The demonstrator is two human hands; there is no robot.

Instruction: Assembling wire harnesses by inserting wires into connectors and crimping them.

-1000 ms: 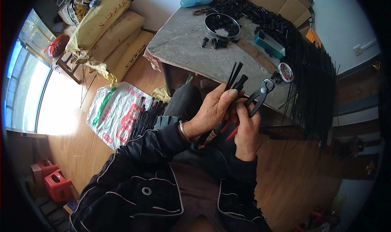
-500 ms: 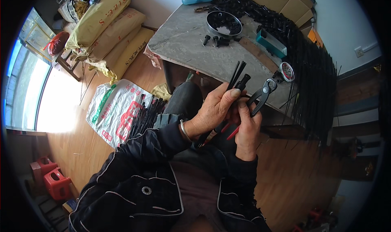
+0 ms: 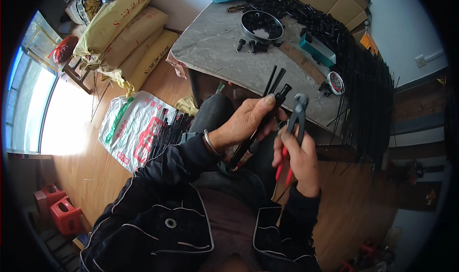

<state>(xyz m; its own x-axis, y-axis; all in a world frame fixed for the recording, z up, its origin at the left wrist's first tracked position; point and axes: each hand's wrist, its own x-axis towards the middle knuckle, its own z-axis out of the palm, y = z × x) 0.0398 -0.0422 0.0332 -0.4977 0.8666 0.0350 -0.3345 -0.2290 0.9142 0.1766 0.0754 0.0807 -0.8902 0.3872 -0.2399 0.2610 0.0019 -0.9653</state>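
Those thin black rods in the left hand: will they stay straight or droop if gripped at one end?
The rods look stiff: they stand straight above the left hand. Being thin and smooth, they could slip or fan apart.

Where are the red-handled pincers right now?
In the head view, right of centre: the right hand holds the pincers upright beside the black rods gripped in the left hand.
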